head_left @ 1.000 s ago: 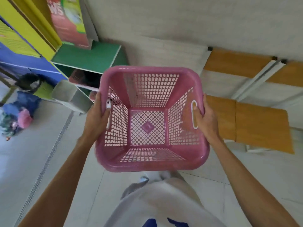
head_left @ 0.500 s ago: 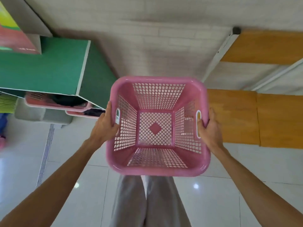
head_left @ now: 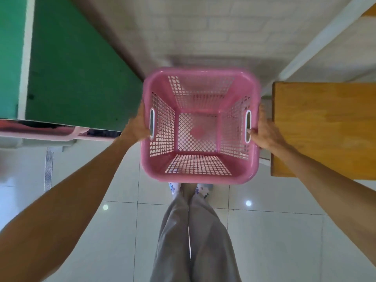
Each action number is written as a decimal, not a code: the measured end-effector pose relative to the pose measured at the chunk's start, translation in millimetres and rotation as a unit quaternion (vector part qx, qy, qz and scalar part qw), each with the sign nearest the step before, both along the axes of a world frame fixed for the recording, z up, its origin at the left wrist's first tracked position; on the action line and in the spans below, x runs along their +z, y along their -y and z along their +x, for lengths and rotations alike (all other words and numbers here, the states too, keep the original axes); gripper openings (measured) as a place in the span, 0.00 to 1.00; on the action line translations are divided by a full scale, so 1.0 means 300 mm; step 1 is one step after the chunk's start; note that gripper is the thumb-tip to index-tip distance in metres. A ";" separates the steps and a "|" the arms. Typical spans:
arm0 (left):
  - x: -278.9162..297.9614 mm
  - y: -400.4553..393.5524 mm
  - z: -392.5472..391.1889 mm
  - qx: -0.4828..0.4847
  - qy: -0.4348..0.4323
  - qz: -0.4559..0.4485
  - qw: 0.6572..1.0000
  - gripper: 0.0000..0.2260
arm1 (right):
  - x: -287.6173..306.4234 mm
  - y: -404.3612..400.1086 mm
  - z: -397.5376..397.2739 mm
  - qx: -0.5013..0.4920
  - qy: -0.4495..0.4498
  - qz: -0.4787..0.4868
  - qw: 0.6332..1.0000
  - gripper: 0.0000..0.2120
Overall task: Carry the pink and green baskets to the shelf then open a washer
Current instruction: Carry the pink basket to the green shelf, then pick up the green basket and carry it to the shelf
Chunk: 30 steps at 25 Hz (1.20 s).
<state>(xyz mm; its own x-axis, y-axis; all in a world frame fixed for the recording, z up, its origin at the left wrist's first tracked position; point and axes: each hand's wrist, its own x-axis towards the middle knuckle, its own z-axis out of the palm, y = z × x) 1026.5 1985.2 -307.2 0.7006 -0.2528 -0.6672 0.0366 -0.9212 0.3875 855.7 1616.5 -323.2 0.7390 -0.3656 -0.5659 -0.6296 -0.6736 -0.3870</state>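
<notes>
An empty pink lattice basket [head_left: 200, 176] hangs level in front of me, above my feet and the white tiled floor. My left hand [head_left: 137, 127] grips its left handle slot and my right hand [head_left: 264, 133] grips its right handle slot. A green shelf unit [head_left: 77, 74] stands close on the left. The wooden shelf board [head_left: 325, 129] lies close on the right, almost touching the basket's right rim. No green basket and no washer are in view.
Under the green unit's top, other pink baskets [head_left: 61, 133] poke out at the left. A white brick wall [head_left: 203, 31] rises just beyond the basket. A white metal shelf frame [head_left: 317, 39] runs diagonally at the upper right. Glossy floor tiles [head_left: 274, 231] spread below.
The view has tilted down and closed in on the gap between the green unit and the wooden shelf. Both hands keep the same hold on the pink basket, which now sits lower, near the wall.
</notes>
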 end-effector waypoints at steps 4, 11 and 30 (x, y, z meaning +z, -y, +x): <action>-0.126 0.029 0.063 0.052 0.019 0.017 0.998 0.51 | -0.129 -0.019 0.063 -0.012 0.015 -0.008 1.000 0.43; -0.236 0.037 0.105 0.103 0.040 0.031 0.993 0.55 | -0.170 -0.012 0.104 -0.028 0.058 -0.053 0.997 0.37; 1.104 0.295 -0.201 -0.256 0.107 -0.054 0.959 0.44 | 1.100 -0.200 -0.387 -0.281 0.021 -0.014 0.959 0.37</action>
<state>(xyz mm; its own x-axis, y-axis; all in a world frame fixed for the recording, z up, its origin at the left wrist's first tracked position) 966.2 1896.7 24.1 0.5846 -0.6598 -0.4722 -0.5014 -0.7513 0.4291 739.5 1676.4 6.8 0.4427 -0.7281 -0.5233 -0.8805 -0.2427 -0.4072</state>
